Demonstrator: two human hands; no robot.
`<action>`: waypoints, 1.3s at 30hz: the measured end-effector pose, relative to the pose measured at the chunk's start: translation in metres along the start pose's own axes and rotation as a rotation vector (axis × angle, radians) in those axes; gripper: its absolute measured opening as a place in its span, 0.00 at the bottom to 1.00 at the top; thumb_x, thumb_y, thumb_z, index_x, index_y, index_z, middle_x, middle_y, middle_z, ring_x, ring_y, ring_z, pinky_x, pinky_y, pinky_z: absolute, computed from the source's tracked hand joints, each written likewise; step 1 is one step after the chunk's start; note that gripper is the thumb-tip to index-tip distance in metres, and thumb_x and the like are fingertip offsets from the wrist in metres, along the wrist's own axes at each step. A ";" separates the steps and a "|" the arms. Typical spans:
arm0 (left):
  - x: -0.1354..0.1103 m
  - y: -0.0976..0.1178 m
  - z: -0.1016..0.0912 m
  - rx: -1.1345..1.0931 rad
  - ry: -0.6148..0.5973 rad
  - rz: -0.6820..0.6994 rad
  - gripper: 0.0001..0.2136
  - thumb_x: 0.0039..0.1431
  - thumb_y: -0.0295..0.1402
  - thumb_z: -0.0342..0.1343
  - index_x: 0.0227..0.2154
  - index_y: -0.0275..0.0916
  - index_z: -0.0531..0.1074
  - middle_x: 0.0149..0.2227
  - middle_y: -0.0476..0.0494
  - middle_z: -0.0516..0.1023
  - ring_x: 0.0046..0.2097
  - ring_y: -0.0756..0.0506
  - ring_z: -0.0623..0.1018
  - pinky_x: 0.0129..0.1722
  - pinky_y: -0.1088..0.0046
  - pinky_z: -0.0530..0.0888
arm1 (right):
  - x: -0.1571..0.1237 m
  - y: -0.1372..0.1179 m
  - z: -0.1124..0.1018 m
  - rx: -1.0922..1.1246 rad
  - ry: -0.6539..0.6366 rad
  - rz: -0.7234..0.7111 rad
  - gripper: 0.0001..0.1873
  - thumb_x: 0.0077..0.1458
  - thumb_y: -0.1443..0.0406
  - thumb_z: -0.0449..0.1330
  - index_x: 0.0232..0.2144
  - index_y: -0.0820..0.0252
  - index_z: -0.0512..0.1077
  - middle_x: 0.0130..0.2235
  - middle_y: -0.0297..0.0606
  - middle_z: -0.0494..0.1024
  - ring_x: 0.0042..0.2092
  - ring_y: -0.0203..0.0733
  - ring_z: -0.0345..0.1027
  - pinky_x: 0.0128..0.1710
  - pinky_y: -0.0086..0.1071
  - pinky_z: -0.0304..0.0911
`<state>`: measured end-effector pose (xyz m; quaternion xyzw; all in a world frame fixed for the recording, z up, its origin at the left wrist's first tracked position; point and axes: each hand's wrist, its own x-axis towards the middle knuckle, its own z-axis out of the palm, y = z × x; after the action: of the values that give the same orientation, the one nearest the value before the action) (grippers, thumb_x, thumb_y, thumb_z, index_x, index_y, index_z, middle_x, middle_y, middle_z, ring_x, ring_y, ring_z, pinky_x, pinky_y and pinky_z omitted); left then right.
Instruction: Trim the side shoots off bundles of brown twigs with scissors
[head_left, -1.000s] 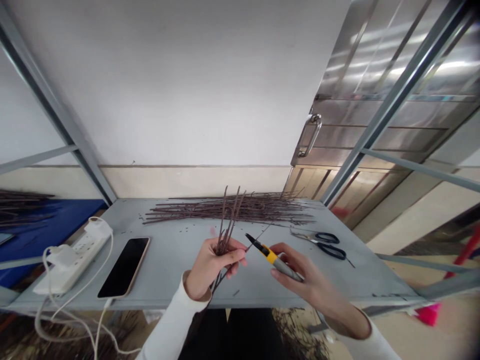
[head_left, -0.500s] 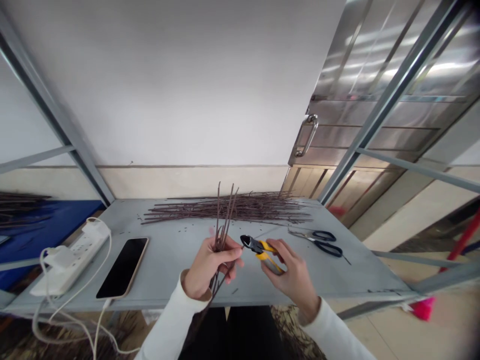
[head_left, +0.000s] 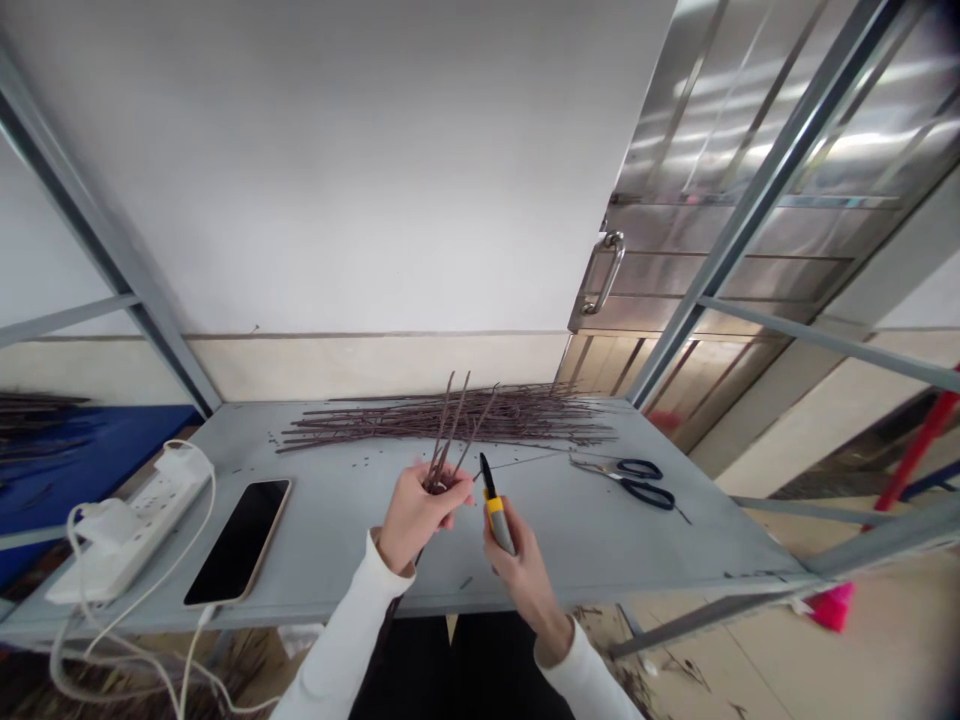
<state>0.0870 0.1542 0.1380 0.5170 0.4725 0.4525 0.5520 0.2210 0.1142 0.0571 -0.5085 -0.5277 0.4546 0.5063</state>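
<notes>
Several thin brown twigs are clasped in my left hand, their tips fanning upward and their lower ends hanging below the fist. My right hand is wrapped around the yellow-and-grey handles of black-headed pliers, seen edge-on. The jaws point up, close beside the fingertips of my left hand, where a short twig end sticks out. Whether the jaws touch that end I cannot tell. Behind both hands, a long pile of similar twigs lies across the back of the grey table.
Black-handled scissors lie to the right. On the left are a phone on a charging cable and a white power strip with plugs. Grey metal posts frame the table, with a wall behind and a metal door at right.
My right hand has moved left and turned, so the pliers went from pointing left to pointing up. The twigs in my left hand have spread apart a little. The view has shifted slightly.
</notes>
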 end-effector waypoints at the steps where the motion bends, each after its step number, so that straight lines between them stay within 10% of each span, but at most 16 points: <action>1: 0.001 -0.001 -0.003 0.028 -0.019 0.016 0.10 0.43 0.37 0.62 0.23 0.33 0.73 0.18 0.48 0.75 0.14 0.57 0.62 0.13 0.80 0.56 | -0.004 -0.003 0.000 0.132 -0.063 0.078 0.09 0.42 0.67 0.52 0.30 0.57 0.59 0.22 0.24 0.53 0.21 0.29 0.44 0.20 0.25 0.45; 12: -0.004 -0.003 -0.013 0.120 -0.155 0.063 0.11 0.47 0.39 0.61 0.26 0.34 0.75 0.20 0.48 0.74 0.17 0.55 0.62 0.15 0.79 0.58 | -0.016 -0.015 -0.022 0.955 -0.831 0.464 0.13 0.32 0.68 0.50 0.28 0.54 0.59 0.19 0.23 0.55 0.17 0.26 0.39 0.15 0.21 0.38; 16: -0.004 -0.009 -0.010 -0.002 -0.180 -0.009 0.13 0.46 0.41 0.62 0.26 0.34 0.73 0.20 0.49 0.73 0.16 0.56 0.62 0.13 0.80 0.55 | -0.014 -0.003 -0.014 0.701 -0.556 0.297 0.13 0.36 0.65 0.53 0.30 0.55 0.60 0.21 0.24 0.57 0.19 0.27 0.42 0.17 0.23 0.43; 23: -0.003 -0.007 -0.011 -0.283 -0.392 -0.214 0.11 0.42 0.37 0.64 0.24 0.33 0.73 0.15 0.50 0.70 0.13 0.59 0.54 0.13 0.79 0.44 | 0.010 0.005 -0.031 -0.394 0.045 -0.312 0.17 0.40 0.68 0.54 0.37 0.57 0.63 0.25 0.29 0.63 0.26 0.35 0.58 0.26 0.27 0.56; 32: 0.004 -0.002 -0.019 -0.251 -0.463 -0.232 0.10 0.43 0.35 0.65 0.24 0.33 0.74 0.15 0.50 0.69 0.14 0.60 0.52 0.15 0.78 0.42 | 0.014 -0.015 -0.053 -0.604 -0.077 -0.385 0.15 0.40 0.70 0.53 0.35 0.57 0.62 0.25 0.29 0.61 0.24 0.32 0.52 0.24 0.26 0.53; 39: 0.007 -0.002 -0.023 -0.151 -0.574 -0.210 0.09 0.44 0.34 0.64 0.24 0.32 0.75 0.14 0.50 0.70 0.14 0.59 0.53 0.15 0.77 0.43 | -0.017 -0.011 -0.045 0.058 -0.313 0.040 0.10 0.38 0.69 0.54 0.27 0.57 0.59 0.21 0.24 0.55 0.21 0.28 0.47 0.20 0.24 0.44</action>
<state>0.0655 0.1646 0.1354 0.5295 0.3133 0.2624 0.7434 0.2650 0.0952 0.0705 -0.4271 -0.5764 0.5534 0.4232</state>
